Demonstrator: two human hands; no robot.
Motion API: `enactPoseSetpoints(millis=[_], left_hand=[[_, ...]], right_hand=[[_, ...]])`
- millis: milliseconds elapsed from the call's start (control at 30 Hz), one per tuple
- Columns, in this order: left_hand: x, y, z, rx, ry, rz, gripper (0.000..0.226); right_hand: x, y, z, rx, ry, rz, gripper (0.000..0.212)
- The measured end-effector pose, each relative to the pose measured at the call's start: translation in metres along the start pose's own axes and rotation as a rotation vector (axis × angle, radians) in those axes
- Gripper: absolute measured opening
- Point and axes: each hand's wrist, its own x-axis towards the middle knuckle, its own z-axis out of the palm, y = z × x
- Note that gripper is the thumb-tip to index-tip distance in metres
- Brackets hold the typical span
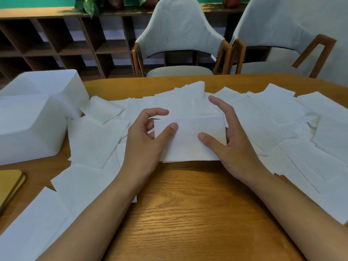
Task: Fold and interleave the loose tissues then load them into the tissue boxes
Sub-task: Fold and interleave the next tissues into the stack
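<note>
Between left hand (144,142) and right hand (232,146), folded tissue (188,142) lies lengthwise left-to-right.

Shows honey-brown with darker wavy grain on the desk (188,213). Reads plain white in the folded tissue (190,140) at the desk's middle and in the loose tissues (90,142) spread over it. Repeats that white in the tissue boxes (28,129) at the desk's left edge. Turns mustard-yellow, dark-rimmed, on a flat object (9,185) at the desk's near left. Behind the desk, pairs pale grey upholstery with reddish-brown wood on the chairs (178,31), dark brown on the shelf (56,51), green on the wall (28,1) and plant leaves (88,5).
</note>
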Motion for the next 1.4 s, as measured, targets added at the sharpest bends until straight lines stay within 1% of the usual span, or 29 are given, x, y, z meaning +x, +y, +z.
enactPoseSetpoints(millis=[67, 133, 167, 233, 267, 333, 367, 400, 467, 500, 567, 600, 633, 700, 767, 833, 900, 1000, 1067, 1233, 1400], left_hand=[[0.000, 0.000, 0.000, 0.025, 0.014, 0.030, 0.030], [0.002, 0.002, 0.000, 0.012, -0.002, 0.009, 0.042], [0.002, 0.005, -0.001, -0.031, -0.035, -0.034, 0.048], [0.002, 0.011, -0.002, -0.135, -0.142, -0.121, 0.051], [0.002, 0.012, -0.002, -0.150, -0.188, -0.130, 0.051], [-0.001, 0.012, -0.001, -0.114, -0.207, -0.093, 0.053], [-0.003, 0.011, 0.000, -0.094, -0.188, -0.066, 0.054], [-0.003, 0.010, 0.001, -0.087, -0.167, -0.042, 0.057], [-0.003, 0.008, 0.002, -0.102, -0.140, -0.014, 0.063], [-0.003, 0.006, 0.003, -0.107, -0.137, -0.008, 0.067], [-0.002, 0.002, 0.004, -0.073, -0.131, 0.016, 0.073], [-0.001, -0.001, 0.004, -0.014, -0.130, 0.054, 0.075], [0.000, -0.004, 0.004, 0.062, -0.149, 0.103, 0.074], [0.000, -0.008, 0.001, 0.227, -0.247, 0.217, 0.062], [-0.002, -0.011, 0.001, 0.382, -0.384, 0.353, 0.048], [-0.004, -0.014, 0.003, 0.475, -0.465, 0.460, 0.042], [-0.002, -0.017, 0.008, 0.528, -0.453, 0.548, 0.035], [-0.001, -0.019, 0.014, 0.571, -0.426, 0.651, 0.014], [-0.002, -0.019, 0.015, 0.542, -0.417, 0.655, 0.010], [-0.007, -0.012, 0.010, 0.446, -0.404, 0.584, 0.008], [-0.009, -0.007, 0.007, 0.425, -0.398, 0.599, 0.010]], right_hand=[[0.001, 0.001, 0.000, -0.022, 0.017, -0.012, 0.070], [0.003, 0.001, -0.004, 0.004, 0.046, -0.021, 0.069], [0.003, 0.000, -0.006, 0.033, 0.058, -0.024, 0.068], [0.005, 0.000, -0.010, 0.076, 0.079, -0.024, 0.067], [0.006, 0.000, -0.011, 0.072, 0.092, -0.027, 0.067], [0.006, -0.002, -0.014, 0.049, 0.090, -0.037, 0.065], [0.007, -0.003, -0.016, 0.035, 0.060, -0.033, 0.061], [0.007, -0.003, -0.018, 0.020, 0.016, -0.030, 0.053], [0.007, -0.002, -0.021, -0.017, -0.050, -0.035, 0.030], [0.007, -0.002, -0.023, -0.034, -0.042, -0.032, 0.024], [0.010, 0.001, -0.029, -0.049, 0.033, -0.008, 0.025], [0.012, 0.003, -0.032, -0.045, 0.080, 0.005, 0.026], [0.013, 0.004, -0.035, -0.043, 0.124, 0.020, 0.026], [0.016, 0.008, -0.038, -0.044, 0.187, 0.053, 0.024], [0.016, 0.011, -0.038, -0.044, 0.205, 0.076, 0.024], [0.016, 0.011, -0.035, -0.049, 0.203, 0.082, 0.025], [0.016, 0.011, -0.033, -0.049, 0.197, 0.082, 0.025], [0.015, 0.012, -0.031, -0.067, 0.187, 0.071, 0.025], [0.015, 0.012, -0.030, -0.079, 0.177, 0.069, 0.025], [0.016, 0.014, -0.027, -0.099, 0.167, 0.085, 0.024], [0.015, 0.012, -0.027, -0.091, 0.160, 0.085, 0.025]])
